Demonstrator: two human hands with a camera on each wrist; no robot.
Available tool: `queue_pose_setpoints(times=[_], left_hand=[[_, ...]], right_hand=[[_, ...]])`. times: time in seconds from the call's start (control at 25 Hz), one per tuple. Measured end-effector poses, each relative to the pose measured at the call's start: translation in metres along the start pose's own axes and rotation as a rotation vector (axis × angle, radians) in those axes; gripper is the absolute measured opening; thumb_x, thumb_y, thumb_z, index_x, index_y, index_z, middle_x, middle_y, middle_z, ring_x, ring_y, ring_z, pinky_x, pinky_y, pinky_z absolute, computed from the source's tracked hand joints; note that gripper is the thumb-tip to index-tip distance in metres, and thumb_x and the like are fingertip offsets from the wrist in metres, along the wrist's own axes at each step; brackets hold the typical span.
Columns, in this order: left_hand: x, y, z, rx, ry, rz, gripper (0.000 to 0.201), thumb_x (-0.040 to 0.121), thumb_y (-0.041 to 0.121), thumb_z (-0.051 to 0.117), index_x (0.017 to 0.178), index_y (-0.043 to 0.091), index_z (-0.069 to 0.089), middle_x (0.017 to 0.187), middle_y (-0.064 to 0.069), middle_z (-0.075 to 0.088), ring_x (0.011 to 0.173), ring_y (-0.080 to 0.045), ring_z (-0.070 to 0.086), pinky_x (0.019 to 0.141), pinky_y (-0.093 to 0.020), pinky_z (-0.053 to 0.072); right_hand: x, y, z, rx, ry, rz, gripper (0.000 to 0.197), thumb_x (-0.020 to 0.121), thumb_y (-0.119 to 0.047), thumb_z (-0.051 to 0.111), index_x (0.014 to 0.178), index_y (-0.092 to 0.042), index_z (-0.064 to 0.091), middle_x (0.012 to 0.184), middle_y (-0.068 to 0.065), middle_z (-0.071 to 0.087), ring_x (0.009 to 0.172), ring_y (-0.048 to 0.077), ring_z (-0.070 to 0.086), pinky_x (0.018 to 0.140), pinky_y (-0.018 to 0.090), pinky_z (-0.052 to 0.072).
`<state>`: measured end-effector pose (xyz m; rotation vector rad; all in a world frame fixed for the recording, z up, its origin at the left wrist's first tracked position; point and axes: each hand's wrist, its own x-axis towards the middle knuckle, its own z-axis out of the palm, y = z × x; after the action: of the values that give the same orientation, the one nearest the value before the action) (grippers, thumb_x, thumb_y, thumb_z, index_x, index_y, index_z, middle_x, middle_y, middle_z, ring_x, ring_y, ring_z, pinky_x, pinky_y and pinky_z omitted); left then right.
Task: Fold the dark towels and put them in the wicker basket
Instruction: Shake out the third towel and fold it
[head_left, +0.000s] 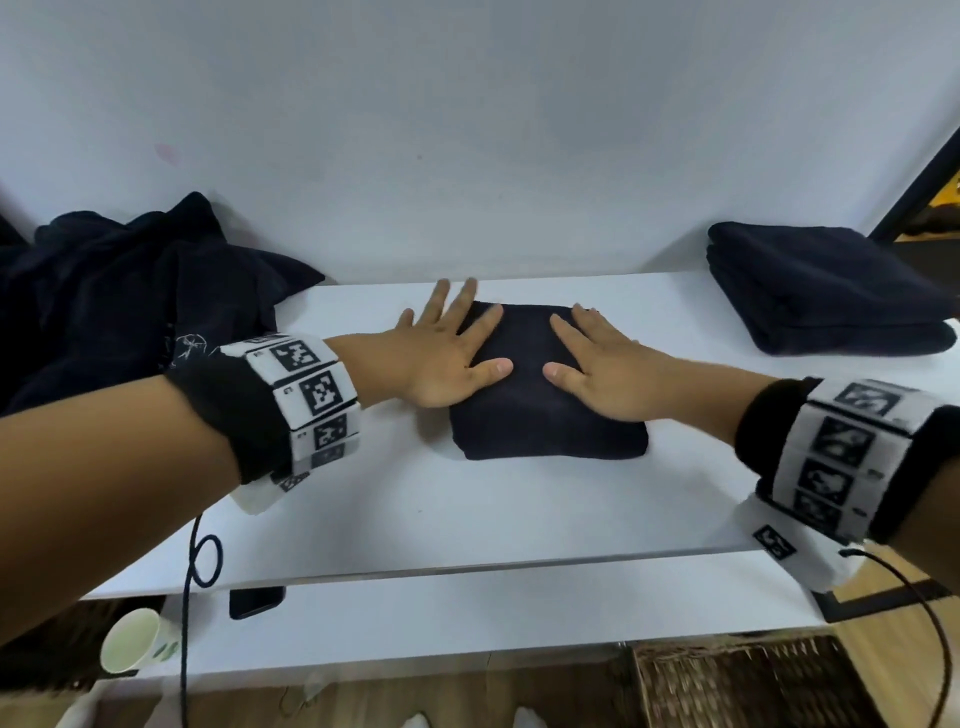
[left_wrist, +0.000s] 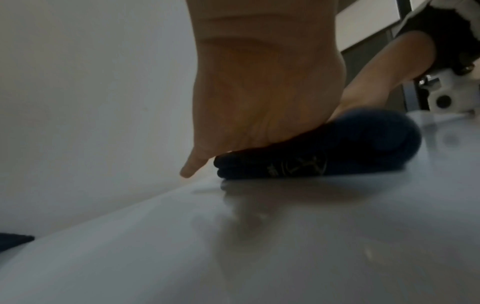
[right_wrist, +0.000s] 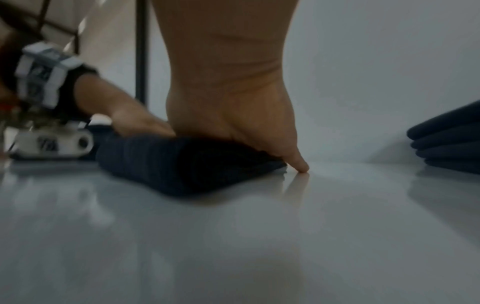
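Observation:
A folded dark towel (head_left: 545, 410) lies in the middle of the white table (head_left: 467, 509). My left hand (head_left: 447, 348) presses flat on its left side, fingers straight and spread, some reaching past the far edge. My right hand (head_left: 602, 364) presses flat on its right side. In the left wrist view my left hand (left_wrist: 249, 115) bears on the towel (left_wrist: 337, 152); in the right wrist view my right hand (right_wrist: 233, 115) does the same on the towel (right_wrist: 182, 166), little finger touching the table. The wicker basket (head_left: 737, 686) stands on the floor at bottom right.
A heap of unfolded dark towels (head_left: 130, 291) fills the table's left end. A stack of folded dark towels (head_left: 826, 296) sits at the far right, also in the right wrist view (right_wrist: 449, 142). A paper cup (head_left: 137, 642) and a phone (head_left: 257, 603) sit on a lower shelf.

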<state>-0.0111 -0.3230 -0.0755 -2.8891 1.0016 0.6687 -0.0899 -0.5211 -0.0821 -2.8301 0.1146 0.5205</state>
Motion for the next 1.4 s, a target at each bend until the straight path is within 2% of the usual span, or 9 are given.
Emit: queue_pose_setpoints(times=[0.12,0.28,0.48,0.64,0.8,1.04,1.16,1.32,1.4], left_hand=[[-0.017,-0.003,-0.004,-0.187,-0.005,-0.100,0.069,0.099,0.051,0.034,0.154,0.030,-0.002,0.157,-0.014,0.019,0.144,-0.035,0.021,0.116,-0.047,0.026],[-0.022,0.017,0.001,-0.597,-0.052,-0.064,0.068,0.095,0.021,0.048,0.148,0.041,0.011,0.132,-0.007,0.046,0.117,-0.027,0.051,0.102,-0.042,0.045],[-0.003,0.051,-0.010,-1.191,-0.054,-0.158,0.065,0.083,-0.004,0.058,0.133,0.033,0.039,0.126,-0.003,0.049,0.110,-0.025,0.058,0.086,-0.032,0.053],[0.015,0.092,-0.018,-1.223,-0.124,-0.061,0.064,0.080,-0.006,0.060,0.129,0.033,0.047,0.125,-0.003,0.051,0.108,-0.021,0.058,0.079,-0.026,0.051],[0.046,0.146,-0.055,-1.141,0.088,0.161,0.064,0.080,0.006,0.065,0.131,0.037,0.042,0.122,0.004,0.050,0.105,-0.013,0.054,0.078,-0.024,0.045],[0.129,0.236,-0.111,-1.312,0.129,0.306,0.059,0.089,0.007,0.056,0.139,0.029,0.033,0.117,0.003,0.045,0.096,-0.014,0.056,0.062,-0.029,0.056],[0.168,0.263,-0.094,-1.269,0.061,0.223,0.070,0.086,0.012,0.060,0.145,0.030,0.027,0.123,-0.002,0.046,0.096,-0.017,0.058,0.062,-0.030,0.057],[0.196,0.266,-0.072,-1.135,0.043,0.155,0.086,0.068,0.027,0.061,0.146,0.036,0.026,0.132,-0.008,0.046,0.110,-0.023,0.057,0.087,-0.036,0.058],[0.198,0.265,-0.074,-1.076,0.029,0.142,0.087,0.067,0.029,0.058,0.146,0.037,0.024,0.136,-0.007,0.041,0.112,-0.024,0.055,0.087,-0.036,0.058]], right_hand=[[-0.009,-0.001,-0.026,0.327,0.064,0.151,0.051,0.096,-0.034,0.055,0.141,-0.019,0.040,0.140,0.001,0.047,0.126,0.026,0.049,0.100,0.034,0.043],[-0.012,0.006,-0.018,0.724,0.120,0.396,0.021,0.088,-0.020,0.069,0.099,-0.007,0.057,0.102,0.009,0.066,0.084,0.023,0.066,0.067,0.031,0.056],[-0.024,0.028,-0.019,1.003,0.068,0.541,0.023,0.081,-0.019,0.074,0.100,-0.010,0.064,0.102,0.005,0.070,0.091,0.023,0.068,0.088,0.037,0.057],[-0.043,0.060,-0.029,1.041,0.085,0.597,0.029,0.078,-0.027,0.071,0.105,-0.017,0.067,0.105,0.001,0.071,0.097,0.020,0.067,0.088,0.033,0.053],[-0.062,0.105,-0.076,1.178,0.276,0.529,0.021,0.084,-0.028,0.066,0.103,-0.019,0.067,0.100,0.003,0.076,0.094,0.022,0.071,0.089,0.036,0.055],[-0.046,0.218,-0.161,0.605,0.720,0.505,0.035,0.091,-0.042,0.062,0.105,-0.011,0.068,0.103,0.010,0.068,0.094,0.029,0.063,0.088,0.040,0.051],[-0.019,0.268,-0.144,0.539,0.641,0.541,0.042,0.096,-0.040,0.054,0.106,-0.002,0.067,0.110,0.020,0.068,0.100,0.036,0.063,0.089,0.043,0.050],[0.009,0.298,-0.107,0.457,0.589,0.554,0.041,0.101,-0.036,0.043,0.117,-0.002,0.059,0.120,0.020,0.061,0.111,0.038,0.056,0.085,0.035,0.039],[0.011,0.299,-0.106,0.454,0.588,0.549,0.039,0.102,-0.035,0.041,0.121,-0.004,0.055,0.119,0.018,0.060,0.110,0.037,0.055,0.086,0.037,0.039]])
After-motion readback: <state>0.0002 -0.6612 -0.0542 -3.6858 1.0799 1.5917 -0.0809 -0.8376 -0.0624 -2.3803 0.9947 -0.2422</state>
